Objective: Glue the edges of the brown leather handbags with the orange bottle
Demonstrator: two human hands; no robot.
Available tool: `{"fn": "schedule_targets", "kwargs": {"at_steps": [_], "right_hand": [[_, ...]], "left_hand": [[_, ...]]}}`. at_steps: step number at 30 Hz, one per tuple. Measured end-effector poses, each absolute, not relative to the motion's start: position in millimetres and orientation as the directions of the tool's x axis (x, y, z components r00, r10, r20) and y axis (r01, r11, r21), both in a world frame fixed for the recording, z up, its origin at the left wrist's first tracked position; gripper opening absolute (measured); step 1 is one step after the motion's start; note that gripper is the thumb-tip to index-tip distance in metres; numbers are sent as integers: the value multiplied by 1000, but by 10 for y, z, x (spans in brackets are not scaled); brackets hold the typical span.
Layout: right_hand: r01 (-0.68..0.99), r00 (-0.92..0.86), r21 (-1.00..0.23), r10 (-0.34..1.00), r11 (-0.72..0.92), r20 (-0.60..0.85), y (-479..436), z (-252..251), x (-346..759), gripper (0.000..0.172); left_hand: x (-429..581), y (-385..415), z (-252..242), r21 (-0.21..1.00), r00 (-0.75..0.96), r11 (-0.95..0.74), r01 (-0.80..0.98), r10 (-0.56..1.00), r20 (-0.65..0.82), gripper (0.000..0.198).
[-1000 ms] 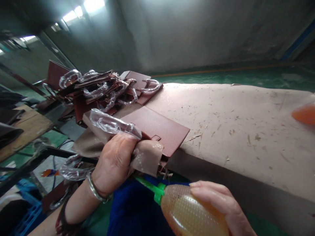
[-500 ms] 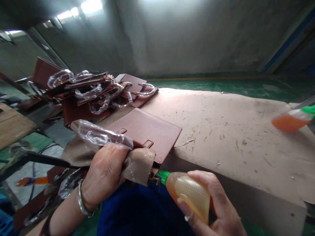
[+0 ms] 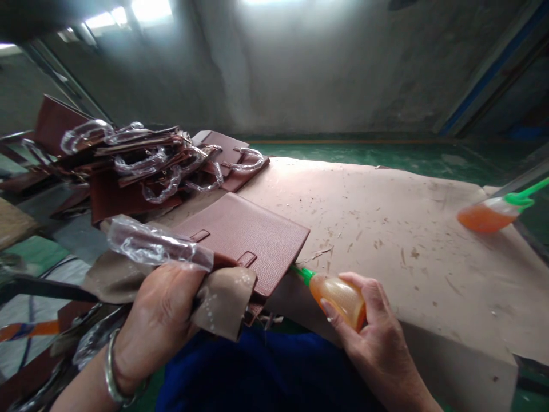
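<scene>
A brown leather handbag [image 3: 257, 232] lies at the near edge of the table, its plastic-wrapped handle [image 3: 150, 243] toward me. My left hand [image 3: 165, 306] is closed on the bag's near edge, where a patterned beige lining flap [image 3: 225, 300] folds out. My right hand [image 3: 373, 320] grips a squeeze bottle [image 3: 338, 294] of amber liquid, probably glue. The bottle's green nozzle points left, and its tip is beside or just under the bag's right corner; whether it touches I cannot tell. The fingers of my left hand are partly hidden by the flap.
A heap of similar brown bags [image 3: 141, 166] with wrapped handles lies at the back left. A second bottle with orange liquid [image 3: 489, 214] rests on the far right of the paper-covered table [image 3: 386, 229]. More bag pieces [image 3: 38, 366] are low on the left.
The right hand has moved the bottle up and to the right, from the bag's open near edge to its right corner. The left hand keeps its hold on the bag.
</scene>
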State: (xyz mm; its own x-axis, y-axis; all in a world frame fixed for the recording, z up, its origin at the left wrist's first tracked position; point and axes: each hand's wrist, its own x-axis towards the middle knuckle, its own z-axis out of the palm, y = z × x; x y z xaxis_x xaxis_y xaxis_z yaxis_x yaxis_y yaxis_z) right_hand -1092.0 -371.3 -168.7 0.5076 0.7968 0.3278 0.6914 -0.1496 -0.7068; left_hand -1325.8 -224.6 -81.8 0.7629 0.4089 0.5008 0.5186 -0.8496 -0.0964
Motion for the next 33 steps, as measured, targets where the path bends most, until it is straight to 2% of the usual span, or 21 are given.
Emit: {"fn": "schedule_targets", "kwargs": {"at_steps": [4, 9, 13, 16, 20, 27, 33], "right_hand": [[730, 471, -672, 803, -123, 366, -3736, -1657, -10944, 31], [748, 470, -655, 782, -105, 410, -3744, -1632, -10933, 30], [682, 458, -726, 826, -90, 328, -3781, -1601, -10993, 32], [511, 536, -835, 835, -205, 123, -3800, -1557, -11051, 35], [246, 553, -916, 822, -318, -136, -3766, -1455, -11053, 41], [9, 423, -941, 854, -338, -302, -3679, -1334, -10971, 47], [-401, 186, -837, 862, -372, -472, -3593, -1440, -10862, 51]], "left_hand": [[-13256, -2220, -820, -91, 772, -871, 483, 374, 514, 21], [-13239, -2217, -807, -55, 766, -864, 500, 412, 492, 18], [-13270, -2228, -821, -94, 771, -859, 503, 397, 497, 24], [-13293, -2237, -839, -111, 774, -847, 520, 413, 479, 22], [-13291, -2220, -854, -63, 769, -860, 507, 418, 485, 20], [-13268, -2180, -833, 30, 771, -867, 497, 457, 444, 21], [-13223, -2181, -848, 161, 704, -839, 520, 528, 475, 24]]}}
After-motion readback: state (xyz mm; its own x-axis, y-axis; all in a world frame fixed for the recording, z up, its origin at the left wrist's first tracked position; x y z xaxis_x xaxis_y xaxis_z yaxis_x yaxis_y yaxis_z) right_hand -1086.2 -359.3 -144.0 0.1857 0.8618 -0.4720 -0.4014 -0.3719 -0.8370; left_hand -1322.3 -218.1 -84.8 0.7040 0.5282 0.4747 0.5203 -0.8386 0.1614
